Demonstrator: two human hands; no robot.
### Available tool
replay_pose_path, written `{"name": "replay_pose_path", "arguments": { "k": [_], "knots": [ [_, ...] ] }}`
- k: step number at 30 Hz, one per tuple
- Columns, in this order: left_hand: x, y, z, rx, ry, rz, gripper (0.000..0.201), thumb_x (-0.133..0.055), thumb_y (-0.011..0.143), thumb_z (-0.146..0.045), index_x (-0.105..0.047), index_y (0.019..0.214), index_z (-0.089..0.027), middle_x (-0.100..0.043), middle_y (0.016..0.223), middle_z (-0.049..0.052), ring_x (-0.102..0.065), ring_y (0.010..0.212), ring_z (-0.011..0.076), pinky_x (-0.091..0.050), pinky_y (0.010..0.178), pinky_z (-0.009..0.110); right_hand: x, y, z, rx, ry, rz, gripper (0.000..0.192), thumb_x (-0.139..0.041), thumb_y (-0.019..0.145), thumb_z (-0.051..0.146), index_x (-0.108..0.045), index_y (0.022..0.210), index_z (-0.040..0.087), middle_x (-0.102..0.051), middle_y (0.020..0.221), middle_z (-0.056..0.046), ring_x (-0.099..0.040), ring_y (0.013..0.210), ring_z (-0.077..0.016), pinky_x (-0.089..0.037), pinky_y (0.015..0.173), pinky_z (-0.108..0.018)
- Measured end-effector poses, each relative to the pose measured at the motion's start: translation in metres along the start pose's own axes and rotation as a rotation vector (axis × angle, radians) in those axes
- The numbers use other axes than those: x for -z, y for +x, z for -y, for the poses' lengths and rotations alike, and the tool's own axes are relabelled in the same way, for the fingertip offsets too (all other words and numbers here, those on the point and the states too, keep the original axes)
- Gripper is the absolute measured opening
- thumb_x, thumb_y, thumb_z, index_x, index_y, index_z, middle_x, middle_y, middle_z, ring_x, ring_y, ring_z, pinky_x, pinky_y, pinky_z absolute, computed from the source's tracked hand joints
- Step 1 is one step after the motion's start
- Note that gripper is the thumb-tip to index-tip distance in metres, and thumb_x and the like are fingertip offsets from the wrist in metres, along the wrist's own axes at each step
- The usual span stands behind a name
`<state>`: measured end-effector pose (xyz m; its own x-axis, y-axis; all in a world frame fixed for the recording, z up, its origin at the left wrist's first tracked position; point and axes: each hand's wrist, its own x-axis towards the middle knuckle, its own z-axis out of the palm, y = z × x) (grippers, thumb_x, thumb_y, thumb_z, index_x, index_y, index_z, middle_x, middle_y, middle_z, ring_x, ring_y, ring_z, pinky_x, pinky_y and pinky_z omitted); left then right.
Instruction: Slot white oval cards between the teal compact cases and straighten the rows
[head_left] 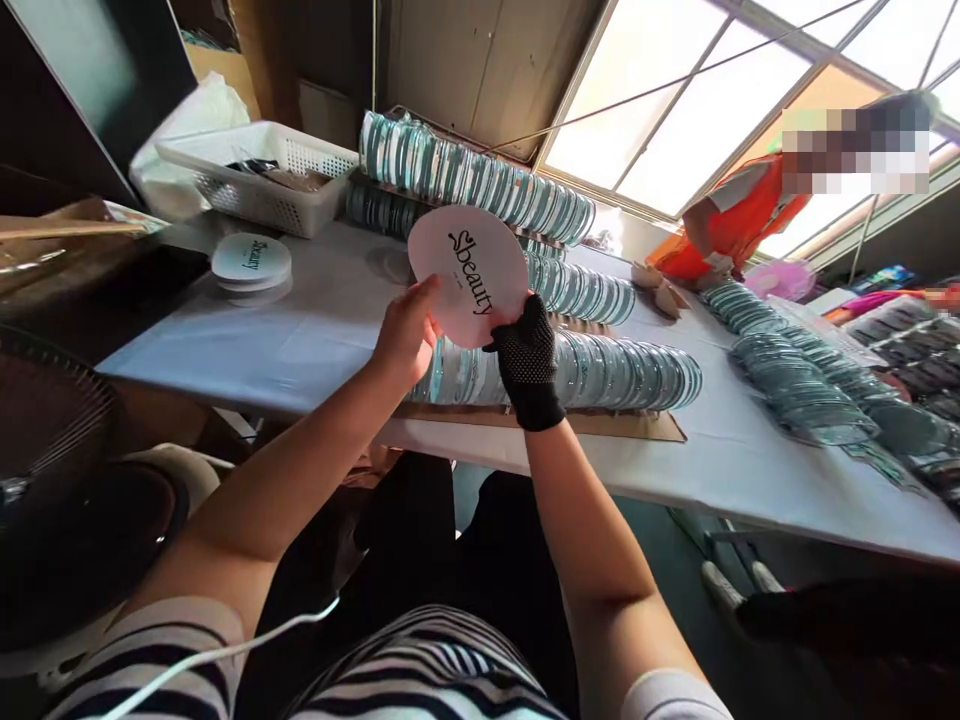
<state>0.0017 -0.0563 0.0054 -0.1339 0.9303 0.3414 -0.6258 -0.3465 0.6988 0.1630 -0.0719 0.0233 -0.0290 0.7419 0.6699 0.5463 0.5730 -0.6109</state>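
Both hands pinch the round "beauty" disc (469, 275) by its lower rim: left hand (405, 330) bare, right hand (527, 355) gloved (face kept readable), above rows of discs (592, 370) on the surface (315, 330).

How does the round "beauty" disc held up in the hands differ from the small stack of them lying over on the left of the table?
The held disc is a single piece, raised and tilted off the table between the bare left hand and the black-gloved right hand. The stack holds several discs, lies flat on the white table and is untouched. The held disc looks larger, being nearer the camera. Both are round, pale and printed with "beauty" in dark letters.
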Motion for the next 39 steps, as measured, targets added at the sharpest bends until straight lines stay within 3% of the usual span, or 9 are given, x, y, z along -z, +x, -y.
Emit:
{"name": "replay_pose_path", "arguments": {
  "k": [4,6,9,12,18,24,28,34,39],
  "knots": [
    [0.044,0.001,-0.010,-0.132,0.240,0.011,0.055,-0.066,0.079,-0.060,-0.064,0.121,-0.024,-0.066,0.127,0.009,-0.052,0.130,0.0252,-0.038,0.110,0.041,0.011,-0.047,0.051,-0.012,-0.344,-0.108,0.053,-0.038,0.092,0.032,-0.044,0.141,0.016,-0.066,0.109,-0.014,-0.065,0.093,-0.0241,-0.056,0.078,-0.039],
    [0.070,0.004,-0.004,-0.049,0.337,-0.003,0.058,-0.068,0.079,-0.057,-0.059,0.128,-0.026,-0.066,0.123,0.008,-0.057,0.123,0.0235,-0.043,0.103,0.036,0.012,-0.073,0.076,-0.041,-0.488,0.033,0.057,-0.037,0.092,0.031,-0.040,0.147,0.016,-0.069,0.099,-0.013,-0.066,0.081,-0.0236,-0.056,0.073,-0.038],
    [0.092,0.002,0.012,0.191,0.319,0.014,0.059,-0.066,0.083,-0.043,-0.051,0.138,-0.026,-0.068,0.092,0.003,-0.067,0.083,0.0168,-0.051,0.075,0.027,0.000,-0.095,0.096,-0.092,-0.659,0.343,0.061,-0.039,0.092,0.028,-0.034,0.151,0.019,-0.070,0.081,-0.008,-0.064,0.063,-0.0203,-0.055,0.064,-0.035],
    [0.092,-0.002,0.020,0.260,0.255,-0.019,0.055,-0.058,0.086,-0.032,-0.049,0.140,-0.024,-0.055,0.066,-0.003,-0.053,0.052,0.0105,-0.043,0.053,0.023,-0.018,-0.094,0.098,-0.138,-0.729,0.543,0.066,-0.042,0.092,0.028,-0.024,0.155,0.023,-0.071,0.082,-0.007,-0.065,0.062,-0.0185,-0.053,0.063,-0.032],
    [0.085,0.003,0.016,0.303,0.188,-0.068,0.057,-0.054,0.085,-0.028,-0.047,0.142,-0.022,-0.057,0.075,0.001,-0.053,0.056,0.0115,-0.044,0.055,0.025,-0.055,-0.064,0.081,-0.131,-0.734,0.703,0.063,-0.037,0.097,0.032,-0.018,0.156,0.020,-0.073,0.092,-0.012,-0.070,0.076,-0.0222,-0.053,0.070,-0.034],
    [0.079,-0.001,0.011,0.368,0.216,-0.071,0.065,-0.053,0.083,-0.027,-0.041,0.147,-0.026,-0.055,0.072,-0.001,-0.051,0.056,0.0120,-0.044,0.057,0.024,-0.071,-0.059,0.060,-0.150,-0.637,0.587,0.054,-0.037,0.098,0.043,-0.034,0.147,0.019,-0.072,0.094,-0.010,-0.070,0.081,-0.0245,-0.050,0.071,-0.033],
    [0.073,-0.003,0.009,0.361,0.185,-0.089,0.063,-0.051,0.082,-0.023,-0.044,0.145,-0.025,-0.054,0.070,-0.002,-0.050,0.056,0.0109,-0.044,0.058,0.023,-0.063,-0.064,0.054,-0.219,-0.521,0.471,0.032,-0.040,0.097,0.037,-0.057,0.117,0.020,-0.072,0.093,-0.006,-0.069,0.085,-0.0212,-0.048,0.072,-0.028],
    [0.079,0.003,0.015,0.323,0.243,-0.089,0.062,-0.052,0.082,-0.024,-0.046,0.143,-0.025,-0.062,0.083,0.002,-0.052,0.057,0.0119,-0.048,0.061,0.026,-0.081,-0.045,0.049,-0.182,-0.589,0.577,0.024,-0.041,0.094,0.025,-0.060,0.107,0.018,-0.072,0.095,-0.008,-0.069,0.086,-0.0208,-0.050,0.073,-0.028],
    [0.084,0.008,0.019,0.264,0.287,-0.097,0.058,-0.052,0.082,-0.025,-0.050,0.140,-0.021,-0.067,0.104,0.006,-0.063,0.080,0.0160,-0.049,0.070,0.026,-0.091,-0.045,0.063,-0.097,-0.752,0.746,0.031,-0.033,0.097,0.016,-0.063,0.108,0.015,-0.071,0.100,-0.017,-0.070,0.094,-0.0242,-0.054,0.080,-0.037]
  ]
}}
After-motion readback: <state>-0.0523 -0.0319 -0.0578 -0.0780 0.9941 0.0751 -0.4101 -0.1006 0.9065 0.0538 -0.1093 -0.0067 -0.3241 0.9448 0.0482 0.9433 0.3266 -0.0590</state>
